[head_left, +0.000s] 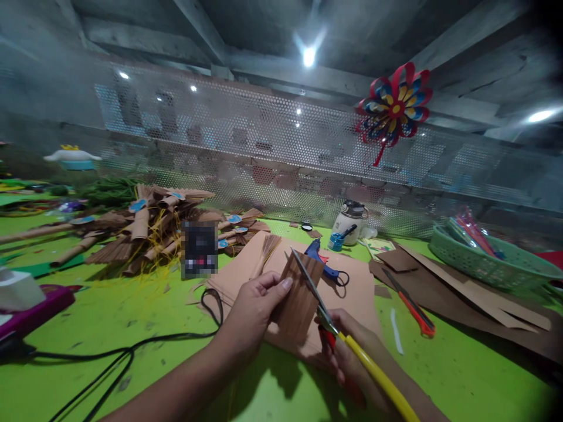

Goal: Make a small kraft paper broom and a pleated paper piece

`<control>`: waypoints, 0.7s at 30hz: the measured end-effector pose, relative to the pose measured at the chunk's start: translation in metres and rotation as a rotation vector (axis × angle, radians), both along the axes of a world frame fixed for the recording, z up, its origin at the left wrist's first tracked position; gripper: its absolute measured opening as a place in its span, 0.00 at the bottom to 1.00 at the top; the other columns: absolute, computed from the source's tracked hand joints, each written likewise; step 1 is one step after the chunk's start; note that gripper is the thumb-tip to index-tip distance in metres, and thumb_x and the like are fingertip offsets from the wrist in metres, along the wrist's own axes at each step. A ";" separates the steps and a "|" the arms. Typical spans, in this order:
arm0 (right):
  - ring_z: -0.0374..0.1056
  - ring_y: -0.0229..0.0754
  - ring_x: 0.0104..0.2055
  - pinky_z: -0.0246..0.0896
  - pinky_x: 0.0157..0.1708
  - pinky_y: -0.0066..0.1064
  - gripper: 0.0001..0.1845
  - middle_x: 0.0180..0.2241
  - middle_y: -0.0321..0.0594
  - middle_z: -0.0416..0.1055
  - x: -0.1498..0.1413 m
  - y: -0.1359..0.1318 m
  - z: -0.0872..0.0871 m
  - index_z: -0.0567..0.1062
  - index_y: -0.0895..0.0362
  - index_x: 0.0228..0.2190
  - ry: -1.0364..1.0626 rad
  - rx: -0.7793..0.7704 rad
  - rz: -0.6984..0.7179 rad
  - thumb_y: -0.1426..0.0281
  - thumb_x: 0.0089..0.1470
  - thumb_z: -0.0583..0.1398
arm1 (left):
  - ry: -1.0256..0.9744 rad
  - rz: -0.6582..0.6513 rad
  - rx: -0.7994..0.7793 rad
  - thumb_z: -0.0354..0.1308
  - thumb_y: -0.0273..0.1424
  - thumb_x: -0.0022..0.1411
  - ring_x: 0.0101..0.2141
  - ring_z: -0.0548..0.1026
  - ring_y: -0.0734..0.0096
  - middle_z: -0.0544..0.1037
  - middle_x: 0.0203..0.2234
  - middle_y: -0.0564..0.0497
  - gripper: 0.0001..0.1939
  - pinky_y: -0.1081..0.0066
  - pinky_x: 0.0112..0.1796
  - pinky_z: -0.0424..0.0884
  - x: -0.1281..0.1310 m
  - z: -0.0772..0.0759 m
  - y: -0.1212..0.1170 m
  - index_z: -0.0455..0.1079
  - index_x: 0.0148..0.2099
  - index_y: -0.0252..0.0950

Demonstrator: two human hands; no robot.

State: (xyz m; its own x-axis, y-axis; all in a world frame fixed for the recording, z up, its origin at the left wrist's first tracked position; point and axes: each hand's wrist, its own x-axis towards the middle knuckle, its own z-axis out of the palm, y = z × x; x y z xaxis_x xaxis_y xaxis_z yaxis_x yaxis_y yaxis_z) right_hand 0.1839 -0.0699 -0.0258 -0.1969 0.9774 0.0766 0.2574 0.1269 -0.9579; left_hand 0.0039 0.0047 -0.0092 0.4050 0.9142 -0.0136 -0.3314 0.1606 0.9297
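My left hand (257,302) pinches the left edge of a brown wood-grain paper piece (295,310), thumb on top. In my right hand (354,349) is a pair of scissors (328,319) with yellow and red on the handles. Their blades lie apart over the right part of the wood-grain piece; whether they have cut into it I cannot tell. Under both hands is a stack of tan paper sheets (352,296). A small pleated paper fan (267,252) and a blue glue gun (314,252) lie on the stack, just beyond the wood-grain piece.
Rolled brown paper brooms (141,225) with yellow strings pile up at the left. A black cord (165,338) crosses the green table (176,375). To the right are an orange utility knife (413,310), brown sheets (457,293) and a green basket (492,264). A jar (349,220) stands behind.
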 end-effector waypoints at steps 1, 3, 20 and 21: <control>0.55 0.31 0.20 0.53 0.18 0.23 0.31 0.25 0.35 0.62 0.001 0.001 -0.002 0.66 0.57 0.41 -0.006 -0.001 -0.014 0.42 0.51 0.52 | -0.003 0.000 0.001 0.64 0.41 0.51 0.25 0.71 0.70 0.74 0.23 0.52 0.15 0.69 0.32 0.67 0.000 0.000 0.000 0.69 0.31 0.33; 0.55 0.32 0.21 0.53 0.19 0.23 0.31 0.24 0.34 0.62 0.001 0.002 -0.005 0.66 0.57 0.41 -0.014 -0.012 -0.029 0.42 0.51 0.52 | -0.006 0.000 0.000 0.64 0.41 0.51 0.25 0.71 0.70 0.74 0.23 0.52 0.15 0.69 0.32 0.67 0.000 -0.001 0.001 0.69 0.31 0.33; 0.54 0.31 0.19 0.50 0.18 0.23 0.30 0.23 0.33 0.61 -0.002 0.000 0.008 0.65 0.58 0.38 -0.031 0.006 0.014 0.43 0.53 0.50 | 0.059 0.030 0.034 0.64 0.42 0.50 0.27 0.73 0.67 0.74 0.23 0.51 0.17 0.71 0.30 0.67 0.000 0.001 -0.001 0.71 0.32 0.33; 0.54 0.31 0.19 0.50 0.18 0.23 0.29 0.22 0.32 0.60 -0.002 0.000 0.008 0.65 0.58 0.38 -0.027 0.010 0.018 0.43 0.53 0.50 | 0.049 0.022 0.032 0.65 0.41 0.50 0.27 0.73 0.68 0.74 0.23 0.51 0.16 0.71 0.30 0.67 0.000 0.001 -0.002 0.71 0.32 0.32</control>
